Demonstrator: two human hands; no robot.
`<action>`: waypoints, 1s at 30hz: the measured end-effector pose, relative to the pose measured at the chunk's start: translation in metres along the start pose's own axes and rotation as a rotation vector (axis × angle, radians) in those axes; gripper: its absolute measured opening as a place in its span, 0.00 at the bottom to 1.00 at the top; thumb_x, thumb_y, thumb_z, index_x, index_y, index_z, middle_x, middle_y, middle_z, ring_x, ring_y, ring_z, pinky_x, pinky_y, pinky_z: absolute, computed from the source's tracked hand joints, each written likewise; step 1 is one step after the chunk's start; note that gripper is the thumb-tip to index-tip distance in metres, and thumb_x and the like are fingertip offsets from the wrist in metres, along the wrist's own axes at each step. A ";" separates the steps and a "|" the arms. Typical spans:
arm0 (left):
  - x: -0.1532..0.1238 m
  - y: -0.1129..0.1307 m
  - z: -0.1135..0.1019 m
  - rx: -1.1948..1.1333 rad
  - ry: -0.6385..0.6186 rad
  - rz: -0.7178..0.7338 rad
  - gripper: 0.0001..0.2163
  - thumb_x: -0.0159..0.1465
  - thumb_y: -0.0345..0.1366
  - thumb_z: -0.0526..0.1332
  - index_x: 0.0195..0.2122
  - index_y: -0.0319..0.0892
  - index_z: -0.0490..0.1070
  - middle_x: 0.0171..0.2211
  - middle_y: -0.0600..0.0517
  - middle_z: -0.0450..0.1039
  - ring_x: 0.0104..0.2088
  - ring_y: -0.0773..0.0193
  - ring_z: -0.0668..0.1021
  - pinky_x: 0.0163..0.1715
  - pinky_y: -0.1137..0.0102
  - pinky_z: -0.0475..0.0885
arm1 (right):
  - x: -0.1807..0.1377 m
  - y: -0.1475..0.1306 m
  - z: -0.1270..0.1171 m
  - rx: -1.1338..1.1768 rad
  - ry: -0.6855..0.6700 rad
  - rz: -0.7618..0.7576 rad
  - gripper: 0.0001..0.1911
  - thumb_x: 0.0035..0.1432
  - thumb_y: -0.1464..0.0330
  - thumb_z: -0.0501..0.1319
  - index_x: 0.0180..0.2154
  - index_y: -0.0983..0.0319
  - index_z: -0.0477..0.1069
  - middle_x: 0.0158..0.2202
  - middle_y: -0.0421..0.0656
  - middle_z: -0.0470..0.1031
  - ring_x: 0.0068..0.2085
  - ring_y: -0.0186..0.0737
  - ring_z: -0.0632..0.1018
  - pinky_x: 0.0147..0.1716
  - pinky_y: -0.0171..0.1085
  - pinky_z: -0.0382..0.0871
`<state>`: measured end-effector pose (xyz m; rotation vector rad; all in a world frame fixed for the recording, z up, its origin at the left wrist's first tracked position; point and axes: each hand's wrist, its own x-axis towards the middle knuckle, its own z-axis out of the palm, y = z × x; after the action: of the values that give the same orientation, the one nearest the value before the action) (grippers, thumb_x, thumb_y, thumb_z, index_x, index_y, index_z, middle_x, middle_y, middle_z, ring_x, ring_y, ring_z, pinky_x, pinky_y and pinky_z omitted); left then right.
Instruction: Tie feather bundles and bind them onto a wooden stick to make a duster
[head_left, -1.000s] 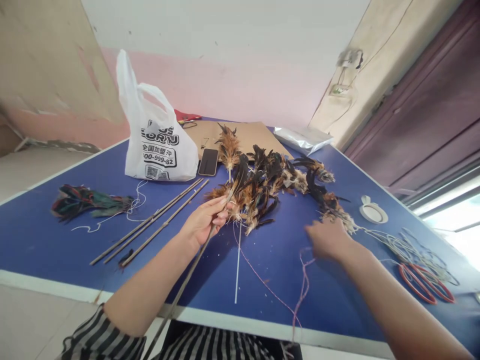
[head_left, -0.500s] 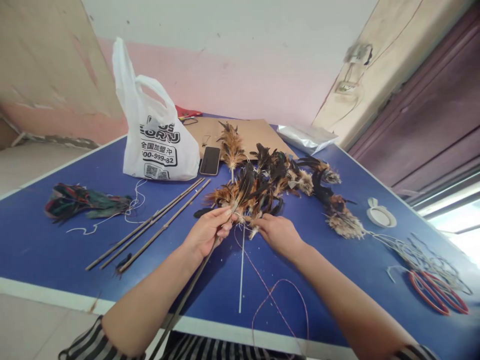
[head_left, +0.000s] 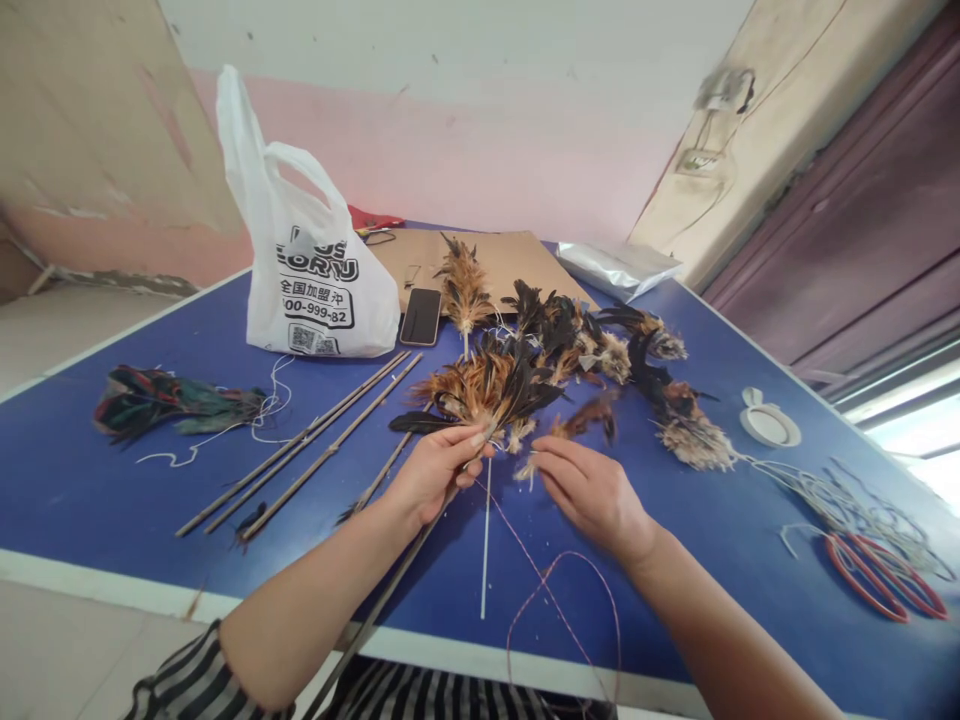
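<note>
My left hand [head_left: 439, 468] is closed around a thin stick [head_left: 394, 580] and pinches the base of a fan of brown and black feathers [head_left: 476, 388] at its upper end. The stick slants down past the table's front edge. My right hand [head_left: 592, 492], to the right, pinches a small brown feather tuft [head_left: 586, 420], partly smeared by motion, with a pale end below the fingertips. A thin reddish string [head_left: 517, 535] runs from near my left fingers and loops down over the front edge. Another stick [head_left: 390, 465] lies left of my left hand.
Black and brown feather bunches [head_left: 555, 325] lie behind my hands. Several sticks [head_left: 322, 450] and dark green-red feathers [head_left: 180, 400] are at left. A white plastic bag [head_left: 315, 270], phone [head_left: 421, 317] and cardboard [head_left: 517, 260] stand or lie behind. Red-handled scissors [head_left: 870, 580], cord [head_left: 847, 515] and tape [head_left: 772, 425] lie right.
My right hand has moved right, away from the feather fan, with a brown feather tuft between its fingers. My left hand still grips the stick and feather base, slightly shifted.
</note>
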<state>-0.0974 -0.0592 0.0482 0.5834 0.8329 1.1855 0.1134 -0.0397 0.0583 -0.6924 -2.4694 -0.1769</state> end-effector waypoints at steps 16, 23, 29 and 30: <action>-0.005 -0.007 0.008 0.091 0.054 0.032 0.15 0.47 0.33 0.68 0.36 0.35 0.74 0.25 0.47 0.75 0.23 0.66 0.76 0.14 0.79 0.64 | 0.034 -0.021 0.008 0.189 -0.002 -0.080 0.13 0.61 0.74 0.51 0.45 0.63 0.68 0.46 0.49 0.71 0.45 0.39 0.72 0.43 0.38 0.68; -0.008 -0.005 0.013 0.061 0.065 0.093 0.15 0.45 0.35 0.69 0.34 0.34 0.75 0.18 0.52 0.69 0.16 0.74 0.68 0.12 0.80 0.56 | 0.036 -0.028 0.013 0.363 0.052 0.077 0.13 0.59 0.76 0.51 0.41 0.60 0.72 0.51 0.48 0.63 0.43 0.35 0.72 0.43 0.37 0.69; -0.006 -0.003 0.012 0.065 0.093 0.127 0.16 0.46 0.38 0.69 0.34 0.35 0.75 0.18 0.54 0.68 0.15 0.76 0.65 0.12 0.80 0.53 | 0.021 -0.038 0.029 0.665 0.410 0.603 0.03 0.52 0.68 0.61 0.30 0.61 0.70 0.35 0.45 0.70 0.36 0.39 0.74 0.36 0.39 0.71; -0.006 -0.004 0.011 0.073 0.098 0.125 0.16 0.46 0.38 0.68 0.35 0.34 0.75 0.17 0.54 0.67 0.15 0.76 0.64 0.12 0.80 0.53 | 0.020 -0.040 0.032 0.790 0.396 0.739 0.06 0.51 0.65 0.62 0.27 0.61 0.69 0.31 0.44 0.71 0.32 0.38 0.74 0.33 0.38 0.71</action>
<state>-0.0869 -0.0657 0.0535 0.6489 0.9370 1.3093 0.0636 -0.0567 0.0437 -1.0064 -1.5640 0.8092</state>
